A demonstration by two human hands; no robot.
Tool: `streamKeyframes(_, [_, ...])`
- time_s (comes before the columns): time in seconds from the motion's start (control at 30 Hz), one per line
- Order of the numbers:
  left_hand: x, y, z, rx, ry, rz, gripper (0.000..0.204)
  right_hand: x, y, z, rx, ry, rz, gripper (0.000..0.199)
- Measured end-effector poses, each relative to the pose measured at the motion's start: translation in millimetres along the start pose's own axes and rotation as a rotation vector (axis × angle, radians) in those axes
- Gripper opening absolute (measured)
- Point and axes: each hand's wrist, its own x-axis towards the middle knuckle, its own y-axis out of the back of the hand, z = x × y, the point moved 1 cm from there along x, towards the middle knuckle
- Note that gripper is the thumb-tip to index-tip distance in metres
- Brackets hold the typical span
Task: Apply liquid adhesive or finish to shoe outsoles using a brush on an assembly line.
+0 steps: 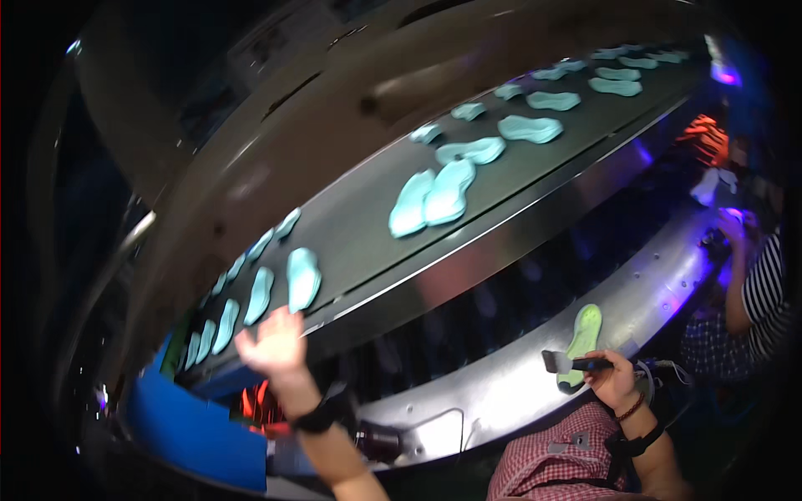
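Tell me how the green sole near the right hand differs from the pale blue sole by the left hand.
The green sole is lime-coloured and lies on the metal ledge alone; the pale blue sole rides the grey belt among many like it. The right hand grips a brush over the green one; the left hand is open, empty. Both are foot-shaped.

A long dark belt [351, 221] runs across, up toward the right. Many light blue shoe soles [447, 194] lie flat on it, some in pairs, some alone. Below it, a shiny metal ledge [518, 380] holds one green sole [582, 334].
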Motion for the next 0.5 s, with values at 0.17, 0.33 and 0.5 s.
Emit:
streamKeyframes(0.17, [-72,-20,12,0.517,-0.493,-0.314,0.057,-9,1,-6,-0.085,0.047,-0.002,0.038])
streamKeyframes(0.33, [-62,-15,-74,1.117,0.235,-0.553,0.063,0,12,10,-0.013,-0.061,0.013,0.039])
streamKeyframes(0.5, [-47,-77,-142,1.833,0.147,-0.792,0.08,-2,21,9,0.047,-0.056,0.107,0.039])
